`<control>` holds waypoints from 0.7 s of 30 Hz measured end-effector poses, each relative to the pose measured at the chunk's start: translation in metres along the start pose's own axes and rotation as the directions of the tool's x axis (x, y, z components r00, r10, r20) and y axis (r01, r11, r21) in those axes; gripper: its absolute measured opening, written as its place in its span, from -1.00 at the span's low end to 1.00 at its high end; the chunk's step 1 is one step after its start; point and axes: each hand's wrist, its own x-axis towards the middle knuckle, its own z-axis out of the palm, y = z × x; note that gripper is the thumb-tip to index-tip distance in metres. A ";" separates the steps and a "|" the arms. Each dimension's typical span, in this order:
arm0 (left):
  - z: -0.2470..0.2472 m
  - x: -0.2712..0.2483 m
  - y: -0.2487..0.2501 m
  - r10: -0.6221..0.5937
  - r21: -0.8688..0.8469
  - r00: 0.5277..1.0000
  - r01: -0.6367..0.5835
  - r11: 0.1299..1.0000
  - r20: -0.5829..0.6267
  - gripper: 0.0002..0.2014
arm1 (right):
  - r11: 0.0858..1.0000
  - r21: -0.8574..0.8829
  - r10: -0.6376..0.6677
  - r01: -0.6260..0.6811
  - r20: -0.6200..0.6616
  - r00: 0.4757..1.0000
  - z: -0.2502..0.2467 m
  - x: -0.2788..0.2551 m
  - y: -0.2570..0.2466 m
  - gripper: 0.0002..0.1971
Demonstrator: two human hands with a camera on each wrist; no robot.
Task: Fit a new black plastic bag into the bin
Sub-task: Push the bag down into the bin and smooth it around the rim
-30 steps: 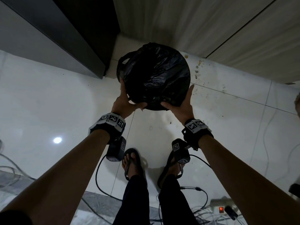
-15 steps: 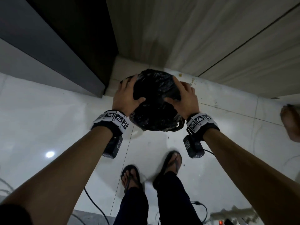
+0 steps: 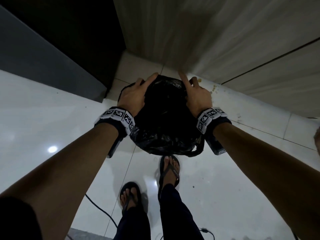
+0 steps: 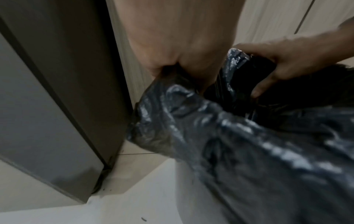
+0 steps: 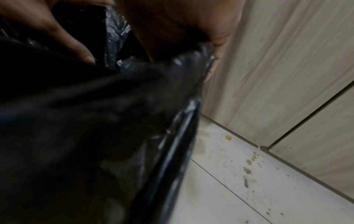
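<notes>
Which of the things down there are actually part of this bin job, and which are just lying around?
Part of the job:
black plastic bag
bin, hidden under the bag
left hand, gripping the bag
right hand, gripping the bag

Lying about:
black cable on the floor
food specks by the wall

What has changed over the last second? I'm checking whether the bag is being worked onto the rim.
Both hands moved from the near side of the bag-covered bin to its far rim. The left hand and right hand now grip the black bag there, thumbs inside. The right foot stepped forward. The bag stayed over the bin, in the same corner.
</notes>
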 end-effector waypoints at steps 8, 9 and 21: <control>-0.004 -0.001 0.009 -0.045 0.012 0.998 0.046 0.999 -0.051 -0.17 | 0.991 0.121 -0.038 0.053 -0.121 0.992 0.002 0.000 0.005 -0.07; -0.004 0.001 0.011 -0.021 0.021 0.996 0.023 1.000 -0.090 -0.18 | 0.986 0.147 -0.060 0.084 -0.164 0.985 0.001 -0.001 0.003 -0.12; 0.008 0.021 0.012 -0.152 -0.320 0.966 0.079 0.944 -0.210 -0.75 | 0.988 0.110 -0.086 0.105 -0.163 0.983 0.015 0.001 -0.001 -0.52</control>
